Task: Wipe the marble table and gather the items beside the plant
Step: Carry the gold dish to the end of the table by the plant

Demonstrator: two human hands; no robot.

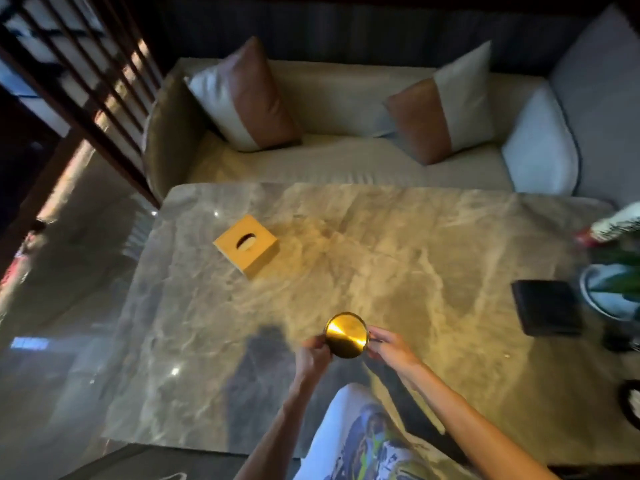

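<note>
Holding a round, shiny gold metal dish between them, the left hand and the right hand meet above the near middle of the veined grey-brown marble table; the left fingers pinch the dish's left rim and the right fingers close on its right rim, so both hands are clamped on it; whether the dish touches the tabletop or is lifted off it cannot be told; a square yellow wooden tissue box with an oval slot in its top stands on the far left part of the table, well apart from the hands; a flat black square box lies near the right edge, just beside a white round pot holding a green-leaved plant; a white and red patterned object sits at the far right corner, too blurred to identify; beyond the table is a cream sofa with two brown-and-white cushions, one at the left and one at the right; a printed white garment shows between the forearms at the bottom.
</note>
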